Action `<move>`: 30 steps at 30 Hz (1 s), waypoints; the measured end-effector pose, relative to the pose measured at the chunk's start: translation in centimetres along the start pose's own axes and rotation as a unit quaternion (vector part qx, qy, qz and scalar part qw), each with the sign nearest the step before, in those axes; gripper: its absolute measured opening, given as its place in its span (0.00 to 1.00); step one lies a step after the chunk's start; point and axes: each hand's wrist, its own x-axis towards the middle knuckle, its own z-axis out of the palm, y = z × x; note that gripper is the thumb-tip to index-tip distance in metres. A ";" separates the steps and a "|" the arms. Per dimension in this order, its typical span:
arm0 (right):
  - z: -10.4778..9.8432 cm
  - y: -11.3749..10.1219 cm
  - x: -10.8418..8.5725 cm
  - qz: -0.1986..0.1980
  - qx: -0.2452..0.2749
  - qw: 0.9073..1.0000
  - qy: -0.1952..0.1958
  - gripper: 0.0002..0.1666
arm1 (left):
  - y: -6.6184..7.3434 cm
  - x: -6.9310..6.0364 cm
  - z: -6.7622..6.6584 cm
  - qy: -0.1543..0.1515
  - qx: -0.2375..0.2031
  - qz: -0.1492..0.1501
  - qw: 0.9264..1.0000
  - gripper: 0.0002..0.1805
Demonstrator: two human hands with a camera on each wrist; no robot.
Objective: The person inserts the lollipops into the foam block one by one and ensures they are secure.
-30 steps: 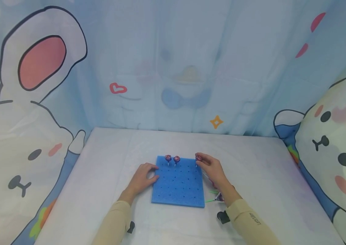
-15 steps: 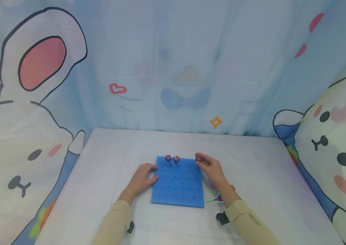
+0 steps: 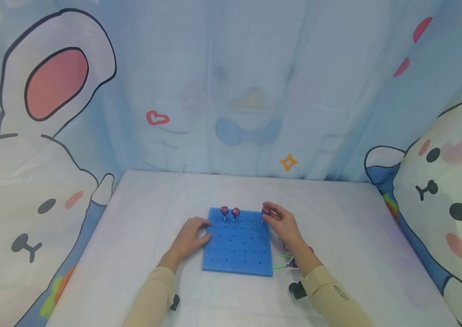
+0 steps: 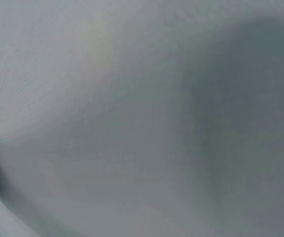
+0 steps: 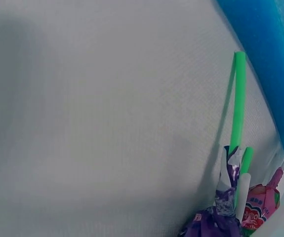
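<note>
A blue foam board [image 3: 238,247] dotted with small holes lies flat on the table. Two wrapped lollipops, a left one [image 3: 224,210] and a right one [image 3: 236,212], stand upright along its far edge. At the board's far right corner my right hand [image 3: 286,225] pinches a third lollipop [image 3: 265,211] by its head, stick pointing down; whether the stick is inside a hole is too small to tell. My left hand [image 3: 190,236] rests against the board's left edge with fingers and thumb spread apart. The left wrist view shows almost only blurred cloth.
Loose lollipops lie right of the board, partly under my right forearm. In the right wrist view they include a purple-wrapped lollipop [image 5: 213,222] with a green stick and a pink-wrapped one [image 5: 261,202]. A white cloth covers the table [image 3: 357,236]; a printed curtain [image 3: 317,113] hangs behind.
My right hand stays at the far right corner with the lollipop, its fingers shifted very slightly up. The left hand and the board have not visibly moved.
</note>
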 end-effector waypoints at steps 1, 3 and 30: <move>0.0 0.0 0.0 0.004 0.001 1.000 0.001 0.28 | 0.0 0.0 0.0 0.001 0.000 0.000 1.000 0.18; 0.0 0.1 0.1 0.008 -0.002 1.000 0.002 0.29 | 0.1 -0.1 -0.1 0.002 -0.001 0.000 1.000 0.18; -6.9 2.6 -4.1 -0.035 -0.169 0.984 0.054 0.30 | -0.2 0.0 0.1 0.019 0.007 0.033 0.999 0.19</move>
